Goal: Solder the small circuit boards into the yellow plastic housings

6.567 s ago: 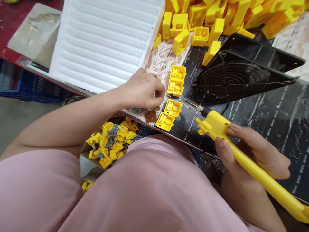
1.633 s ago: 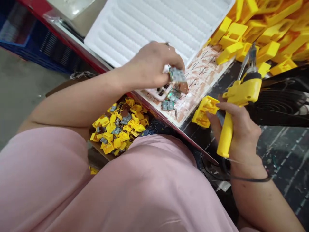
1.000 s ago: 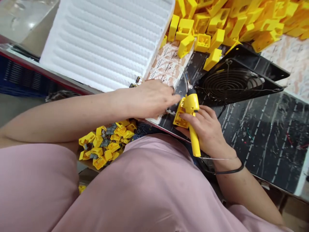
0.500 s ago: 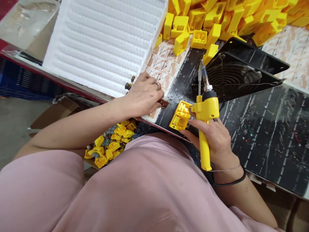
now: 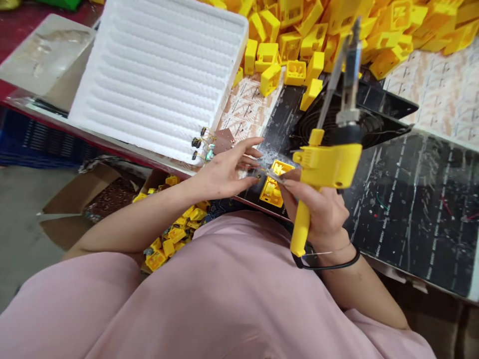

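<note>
My right hand (image 5: 318,204) holds a yellow soldering gun (image 5: 329,164), its metal tip pointing up and away. Its thumb and fingertips also pinch something small and silvery over a yellow housing (image 5: 272,192), which lies open on the black mat. My left hand (image 5: 232,167) has its fingers spread, just left of the housing, and nothing shows in its grasp. Beyond that hand is a brown circuit board (image 5: 223,141), beside small black parts on wires (image 5: 196,142) at the white foam tray's corner.
A ridged white foam tray (image 5: 157,70) lies at the left. Many yellow housings (image 5: 295,73) are heaped at the back. A black fan (image 5: 385,119) stands behind the gun. Boxes of parts (image 5: 175,234) sit below the table edge.
My left hand has opened and uncovered the brown board. The soldering gun has risen toward the camera. Something silvery now shows at my right fingertips. The view has shifted slightly.
</note>
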### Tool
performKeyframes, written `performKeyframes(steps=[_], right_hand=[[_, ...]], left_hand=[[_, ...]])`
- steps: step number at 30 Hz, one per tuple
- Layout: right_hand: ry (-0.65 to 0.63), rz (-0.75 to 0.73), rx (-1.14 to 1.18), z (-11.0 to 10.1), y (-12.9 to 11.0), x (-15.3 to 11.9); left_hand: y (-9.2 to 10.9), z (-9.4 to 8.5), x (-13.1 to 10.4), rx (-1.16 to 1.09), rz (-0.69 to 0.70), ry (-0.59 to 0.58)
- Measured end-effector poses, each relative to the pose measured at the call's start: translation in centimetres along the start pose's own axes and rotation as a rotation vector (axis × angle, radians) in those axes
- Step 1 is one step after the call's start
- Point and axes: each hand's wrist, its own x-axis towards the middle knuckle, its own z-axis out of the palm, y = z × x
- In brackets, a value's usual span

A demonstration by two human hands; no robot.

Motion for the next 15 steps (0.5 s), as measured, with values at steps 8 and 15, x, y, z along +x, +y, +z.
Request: performKeyframes(steps=[8,15], right_hand=[[0.043,-0.063,0.068,-1.0,0.9,0.2],[0.031,-0.161,0.027,0.5,0.4,0.2]], left_hand=[[1.2,-0.4,1.2,-0.463,-0.252,-0.176],[3.0,1.9,1.8,-0.725,-0.269,0.114]])
